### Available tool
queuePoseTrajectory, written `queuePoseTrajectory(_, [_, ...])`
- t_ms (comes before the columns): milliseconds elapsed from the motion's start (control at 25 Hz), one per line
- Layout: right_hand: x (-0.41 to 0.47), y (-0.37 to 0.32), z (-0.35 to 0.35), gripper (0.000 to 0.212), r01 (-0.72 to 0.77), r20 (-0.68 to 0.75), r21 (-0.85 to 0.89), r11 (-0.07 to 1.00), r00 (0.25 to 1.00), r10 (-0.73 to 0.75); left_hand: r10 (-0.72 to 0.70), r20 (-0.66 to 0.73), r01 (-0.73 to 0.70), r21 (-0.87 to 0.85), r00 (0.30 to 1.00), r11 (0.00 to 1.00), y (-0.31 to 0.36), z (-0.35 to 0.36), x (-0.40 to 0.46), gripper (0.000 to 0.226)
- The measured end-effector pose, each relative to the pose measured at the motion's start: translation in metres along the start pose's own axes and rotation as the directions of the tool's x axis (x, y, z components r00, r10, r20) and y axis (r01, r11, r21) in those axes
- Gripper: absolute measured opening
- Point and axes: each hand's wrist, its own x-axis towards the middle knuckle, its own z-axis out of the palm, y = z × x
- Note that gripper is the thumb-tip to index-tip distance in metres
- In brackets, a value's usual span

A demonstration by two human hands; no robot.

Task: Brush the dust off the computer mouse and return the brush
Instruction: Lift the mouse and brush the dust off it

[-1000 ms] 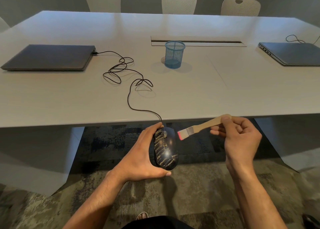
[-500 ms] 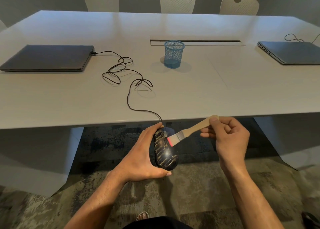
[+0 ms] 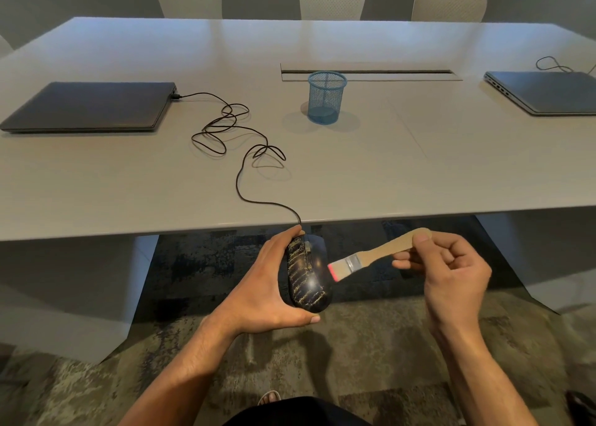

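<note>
Head view, lower centre of the frame: your left hand (image 3: 267, 291) has its grip wrapped round the dust-streaked black computer mouse (image 3: 308, 272), held in the air just below the near edge of the table (image 3: 419, 174). Your right hand (image 3: 451, 277) pinches the wooden handle of the brush (image 3: 371, 256), bristle tip at the mouse's right side. On the table: mouse cable (image 3: 238, 180), blue mesh cup (image 3: 325, 98), closed laptop (image 3: 87, 106) at left.

I've got soft, dim light from overhead, pale glare streaks on the far table (image 3: 354, 38), a faint shadow around the cup (image 3: 326, 98). Edges bow with wide-angle distortion; the right hand (image 3: 451, 274) looks slightly motion-blurred.
</note>
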Motion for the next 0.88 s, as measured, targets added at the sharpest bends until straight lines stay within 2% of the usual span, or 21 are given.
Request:
queuePoseTrajectory(80, [0.001,-0.002,-0.004,0.004,0.033,0.001,0.036,0.999,0.999,-0.033,-0.011,-0.004,0.011,-0.010,1.000,1.000,0.000,-0.001,0.001,0.126])
queuePoseTrajectory(200, [-0.009,0.000,0.000,0.006,0.047,0.116,0.002,0.999,0.992,-0.047,-0.022,-0.003,0.022,-0.013,1.000,1.000,0.000,-0.001,0.003,0.127])
queuePoseTrajectory(280, [-0.011,0.004,0.001,0.006,0.064,0.078,-0.041,0.997,0.995,-0.061,-0.021,-0.002,0.021,-0.004,1.000,1.000,0.000,0.000,0.003,0.127])
queuePoseTrajectory(360, [-0.005,0.002,-0.003,0.007,0.076,0.002,-0.004,0.997,0.997,-0.076,-0.026,-0.008,0.026,-0.012,1.000,1.000,0.000,0.000,0.003,0.127])
queuePoseTrajectory(400, [-0.004,0.000,-0.006,0.006,0.090,0.008,0.021,0.996,0.996,-0.090,-0.028,-0.011,0.028,-0.019,1.000,0.999,0.000,0.000,0.003,0.128])
queuePoseTrajectory(560, [-0.013,0.002,-0.003,0.006,0.147,0.211,-0.009,0.989,0.967,-0.142,-0.023,-0.013,0.023,-0.020,1.000,1.000,0.000,0.001,0.005,0.128])
queuePoseTrajectory(720, [0.002,0.004,-0.005,0.005,0.122,0.058,0.041,0.992,0.991,-0.125,-0.017,-0.014,0.017,-0.022,1.000,1.000,-0.001,0.002,0.006,0.126])
queuePoseTrajectory(760, [0.005,0.004,-0.008,0.005,0.124,0.078,0.053,0.991,0.989,-0.128,-0.016,-0.011,0.016,-0.020,1.000,1.000,-0.001,0.002,0.006,0.127])
queuePoseTrajectory(880, [0.003,0.006,-0.008,0.007,0.131,0.307,0.055,0.990,0.941,-0.141,-0.003,-0.001,0.003,-0.013,1.000,1.000,-0.001,0.002,0.006,0.126])
